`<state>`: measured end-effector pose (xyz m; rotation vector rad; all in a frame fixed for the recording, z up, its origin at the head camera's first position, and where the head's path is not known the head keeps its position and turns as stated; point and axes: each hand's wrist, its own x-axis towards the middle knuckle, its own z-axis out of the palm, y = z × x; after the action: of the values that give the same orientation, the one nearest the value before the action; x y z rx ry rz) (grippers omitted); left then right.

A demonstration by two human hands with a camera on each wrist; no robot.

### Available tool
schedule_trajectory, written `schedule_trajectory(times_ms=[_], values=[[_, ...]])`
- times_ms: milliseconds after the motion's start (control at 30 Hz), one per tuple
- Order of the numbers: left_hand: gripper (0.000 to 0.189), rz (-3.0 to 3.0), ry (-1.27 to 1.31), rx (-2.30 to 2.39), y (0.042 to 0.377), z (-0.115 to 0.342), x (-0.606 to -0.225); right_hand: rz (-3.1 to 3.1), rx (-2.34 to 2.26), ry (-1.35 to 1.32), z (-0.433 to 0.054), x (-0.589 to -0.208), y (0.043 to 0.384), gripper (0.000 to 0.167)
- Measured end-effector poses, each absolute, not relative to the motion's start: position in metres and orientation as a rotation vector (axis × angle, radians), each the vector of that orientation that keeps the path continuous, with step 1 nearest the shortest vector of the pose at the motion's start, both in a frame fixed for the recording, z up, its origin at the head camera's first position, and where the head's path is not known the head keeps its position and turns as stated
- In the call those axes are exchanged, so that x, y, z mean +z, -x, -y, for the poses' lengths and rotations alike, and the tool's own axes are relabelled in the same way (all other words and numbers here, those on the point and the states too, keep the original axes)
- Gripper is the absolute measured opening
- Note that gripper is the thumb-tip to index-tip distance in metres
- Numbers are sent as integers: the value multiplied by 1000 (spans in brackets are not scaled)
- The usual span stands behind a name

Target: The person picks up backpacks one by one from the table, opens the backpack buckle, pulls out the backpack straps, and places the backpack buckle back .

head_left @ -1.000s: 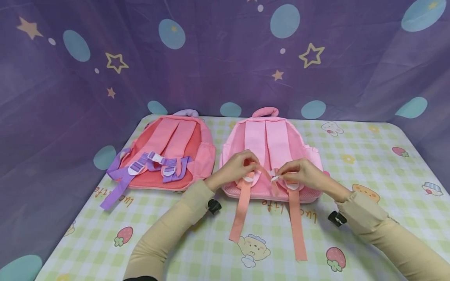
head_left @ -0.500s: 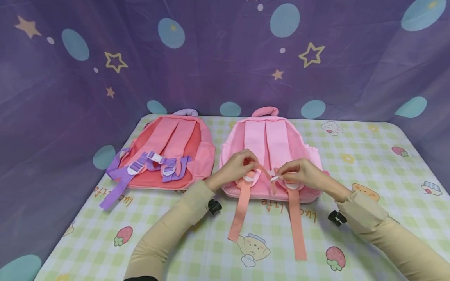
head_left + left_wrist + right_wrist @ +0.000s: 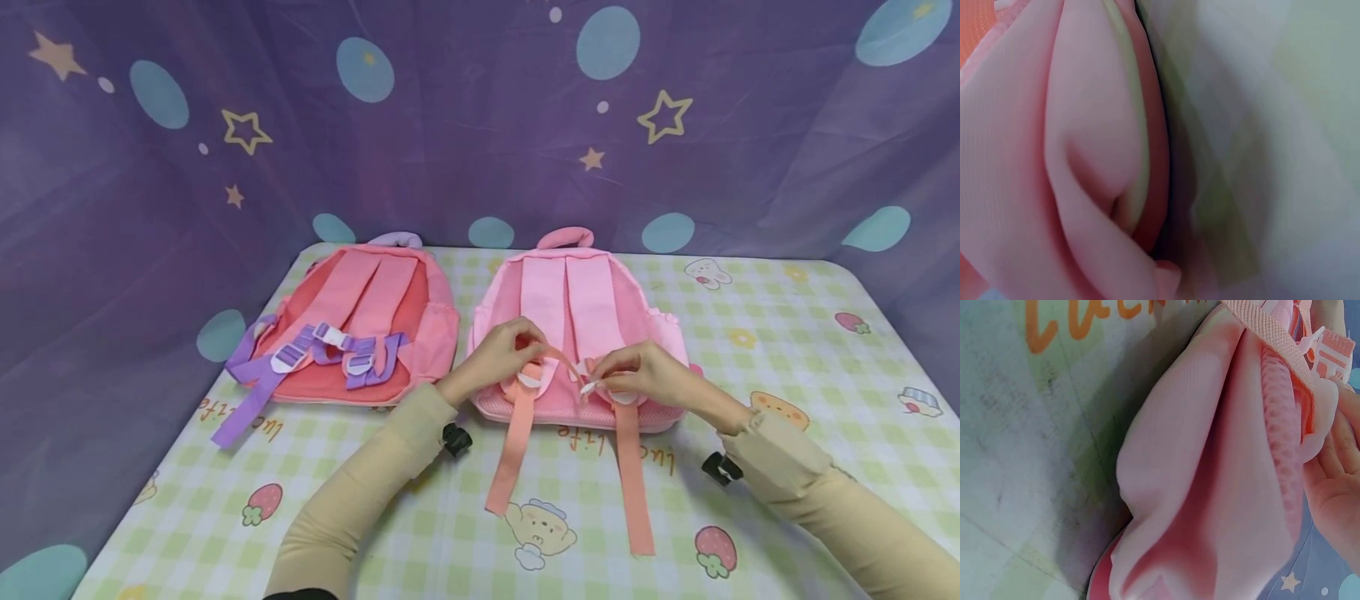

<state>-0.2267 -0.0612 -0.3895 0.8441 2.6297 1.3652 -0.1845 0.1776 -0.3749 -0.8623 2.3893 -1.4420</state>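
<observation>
A light pink backpack [image 3: 487,312] lies with its shoulder straps facing up. Over its lower part, my left hand [image 3: 501,354] pinches an orange webbing strap [image 3: 562,359]. That strap runs across to a small white buckle [image 3: 588,387], which my right hand [image 3: 651,372] pinches between thumb and fingers. The right wrist view shows the white buckle [image 3: 1333,360] with orange webbing in it, close to the fingers [image 3: 1329,450]. The left wrist view holds only the backpack's pink side fabric [image 3: 1094,106] and tablecloth; the left hand is out of it.
To the left lies a coral backpack [image 3: 438,346] with purple straps [image 3: 258,408] and white buckles. Two orange strap ends [image 3: 512,467] trail from the pink backpack onto the checked tablecloth [image 3: 420,533]. A purple curtain [image 3: 480,150] closes off the back and sides.
The orange strap between my hands has lifted slightly, and less of it hangs below the white buckle. The buckle has tilted a little. Both hands keep nearly the same place.
</observation>
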Motion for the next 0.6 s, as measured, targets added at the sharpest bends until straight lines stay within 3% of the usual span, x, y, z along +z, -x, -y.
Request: schedule_trajectory(times_ms=[600], values=[[10, -2626, -872, 1356, 225, 63, -386, -2459, -1295, 690, -176, -375, 179, 7]])
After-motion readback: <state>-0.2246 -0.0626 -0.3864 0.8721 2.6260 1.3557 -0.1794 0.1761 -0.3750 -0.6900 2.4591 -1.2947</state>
